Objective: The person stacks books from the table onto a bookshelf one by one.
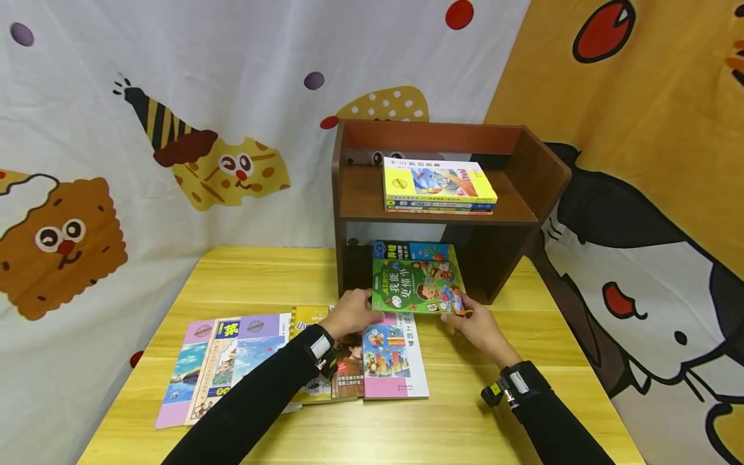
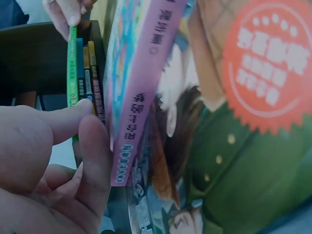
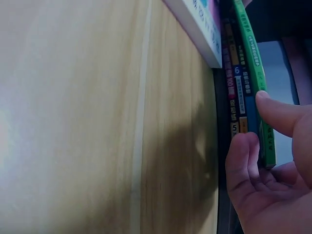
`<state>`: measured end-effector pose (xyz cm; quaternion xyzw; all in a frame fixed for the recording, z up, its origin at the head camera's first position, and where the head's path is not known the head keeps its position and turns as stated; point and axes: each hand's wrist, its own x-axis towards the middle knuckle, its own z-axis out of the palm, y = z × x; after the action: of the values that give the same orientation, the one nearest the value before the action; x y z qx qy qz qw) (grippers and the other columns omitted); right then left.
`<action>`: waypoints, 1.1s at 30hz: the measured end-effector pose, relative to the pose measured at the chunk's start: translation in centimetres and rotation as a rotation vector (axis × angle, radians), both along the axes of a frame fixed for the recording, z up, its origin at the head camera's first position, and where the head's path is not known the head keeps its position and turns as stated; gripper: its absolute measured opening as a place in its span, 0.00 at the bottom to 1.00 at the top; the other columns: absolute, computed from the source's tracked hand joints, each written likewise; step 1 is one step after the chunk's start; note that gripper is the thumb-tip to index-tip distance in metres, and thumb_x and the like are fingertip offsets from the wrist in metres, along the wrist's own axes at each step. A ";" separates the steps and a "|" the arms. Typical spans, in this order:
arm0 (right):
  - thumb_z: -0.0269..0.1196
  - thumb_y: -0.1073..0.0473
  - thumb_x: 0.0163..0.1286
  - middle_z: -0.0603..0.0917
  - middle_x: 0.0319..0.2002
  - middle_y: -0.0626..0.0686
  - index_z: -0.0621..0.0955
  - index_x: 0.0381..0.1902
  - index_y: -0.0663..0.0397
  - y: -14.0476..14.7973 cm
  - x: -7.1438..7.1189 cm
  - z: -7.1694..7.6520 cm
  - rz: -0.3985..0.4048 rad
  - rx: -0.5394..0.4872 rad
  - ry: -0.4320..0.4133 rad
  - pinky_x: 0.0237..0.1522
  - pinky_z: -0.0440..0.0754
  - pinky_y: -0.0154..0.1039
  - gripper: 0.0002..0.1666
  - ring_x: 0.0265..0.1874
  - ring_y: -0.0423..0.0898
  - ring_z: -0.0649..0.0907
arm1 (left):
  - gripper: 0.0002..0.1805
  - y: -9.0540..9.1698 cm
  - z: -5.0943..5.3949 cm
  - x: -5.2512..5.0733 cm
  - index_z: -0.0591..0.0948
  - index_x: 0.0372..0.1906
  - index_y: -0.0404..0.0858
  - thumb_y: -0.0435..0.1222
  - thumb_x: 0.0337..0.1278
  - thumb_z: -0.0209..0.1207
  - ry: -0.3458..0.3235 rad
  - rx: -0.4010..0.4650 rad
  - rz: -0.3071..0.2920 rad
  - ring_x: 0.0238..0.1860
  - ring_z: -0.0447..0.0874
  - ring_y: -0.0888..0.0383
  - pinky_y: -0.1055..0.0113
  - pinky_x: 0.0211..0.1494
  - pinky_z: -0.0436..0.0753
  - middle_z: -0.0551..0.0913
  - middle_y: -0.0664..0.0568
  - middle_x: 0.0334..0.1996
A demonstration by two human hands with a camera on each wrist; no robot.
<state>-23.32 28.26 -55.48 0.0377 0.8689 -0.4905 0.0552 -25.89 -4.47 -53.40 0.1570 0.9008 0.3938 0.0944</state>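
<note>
Overlapping books (image 1: 260, 349) lie on the tabletop (image 1: 459, 423), nearer than the left hand (image 1: 352, 314) and to its left. That hand and the right hand (image 1: 480, 328) grip the near corners of a green book (image 1: 416, 284), over stacked books (image 1: 433, 251) in the bookshelf (image 1: 543, 173) just beyond; another pile (image 1: 440, 186) sits above.
</note>
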 end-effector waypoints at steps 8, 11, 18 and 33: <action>0.69 0.40 0.61 0.78 0.55 0.60 0.58 0.75 0.57 0.0 -1.5 -0.4 0.025 0.193 0.170 0.32 0.80 0.44 0.54 0.35 0.52 0.82 | 0.26 0.3 -0.4 -0.7 0.78 0.58 0.35 0.45 0.59 0.65 0.072 -0.006 0.034 0.17 0.79 0.60 0.66 0.20 0.75 0.79 0.56 0.16; 0.67 0.39 0.61 0.74 0.60 0.63 0.58 0.75 0.60 -0.1 -2.1 -0.2 0.020 0.263 0.195 0.47 0.78 0.49 0.54 0.49 0.53 0.78 | 0.30 0.3 -0.5 -1.0 0.76 0.62 0.33 0.45 0.60 0.65 0.101 -0.013 0.049 0.16 0.78 0.61 0.66 0.21 0.75 0.79 0.57 0.15; 0.66 0.37 0.62 0.72 0.62 0.67 0.60 0.74 0.58 -0.2 -2.9 0.0 0.010 0.356 0.215 0.56 0.72 0.57 0.53 0.58 0.59 0.74 | 0.31 0.6 -1.0 -2.0 0.77 0.61 0.33 0.50 0.60 0.63 0.197 -0.107 0.105 0.23 0.80 0.64 0.65 0.36 0.81 0.85 0.55 0.25; 0.63 0.38 0.65 0.81 0.21 0.49 0.64 0.72 0.54 -0.5 -4.0 -0.4 -0.010 0.421 0.250 0.20 0.72 0.41 0.45 0.14 0.44 0.78 | 0.18 1.4 -1.3 -2.5 0.87 0.47 0.39 0.48 0.61 0.63 0.341 -0.173 0.172 0.21 0.80 0.61 0.65 0.26 0.77 0.87 0.49 0.34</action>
<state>-27.28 27.74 -55.84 -0.0082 0.9518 -0.3000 -0.0641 -28.39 -3.11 -54.65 0.1354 0.9441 0.2895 -0.0803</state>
